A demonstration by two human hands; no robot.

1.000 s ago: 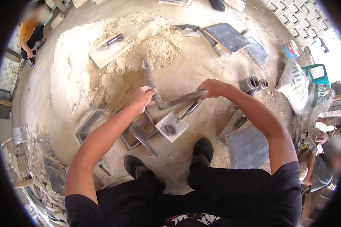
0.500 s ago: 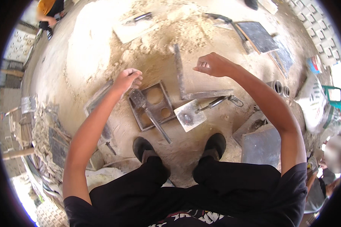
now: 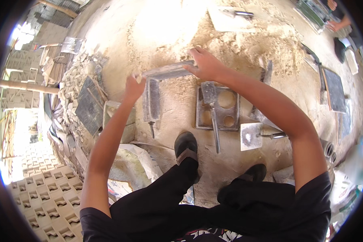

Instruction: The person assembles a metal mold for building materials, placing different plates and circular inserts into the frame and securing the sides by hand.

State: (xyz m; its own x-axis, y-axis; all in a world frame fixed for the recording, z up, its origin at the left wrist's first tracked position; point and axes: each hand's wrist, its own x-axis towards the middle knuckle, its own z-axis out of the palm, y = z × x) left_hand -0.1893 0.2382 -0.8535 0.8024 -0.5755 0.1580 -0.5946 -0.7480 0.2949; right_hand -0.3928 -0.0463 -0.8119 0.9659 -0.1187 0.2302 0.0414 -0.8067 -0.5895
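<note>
An L-shaped dark bar frame point(image 3: 169, 71) lies on the dusty ground ahead, dusted with pale powder. Beside its left corner is my left hand point(image 3: 134, 86), slightly blurred, its thumb and fingers apart. My right hand point(image 3: 207, 66) is over the right end of the far bar, thumb on the near side and fingers stretched past it. Whether either hand touches the bar, I cannot tell. To the right lies a dark square mould point(image 3: 197, 115) with round holes. A flat-bladed tool point(image 3: 214, 121) with a long handle rests across it.
A square trowel point(image 3: 251, 137) lies near my right forearm. Another L-shaped bar point(image 3: 267, 74) is beyond that arm. Sandy powder point(image 3: 246, 44) is heaped at the far side. Left are rubble point(image 3: 74, 86) and a dark board point(image 3: 90, 105). Another person's hand point(image 3: 333, 26) shows at far right.
The view has turned left, so the mould and trowel now sit farther right. Both hands have moved from the mould area to the left L-shaped bar frame, and their fingers have spread.
</note>
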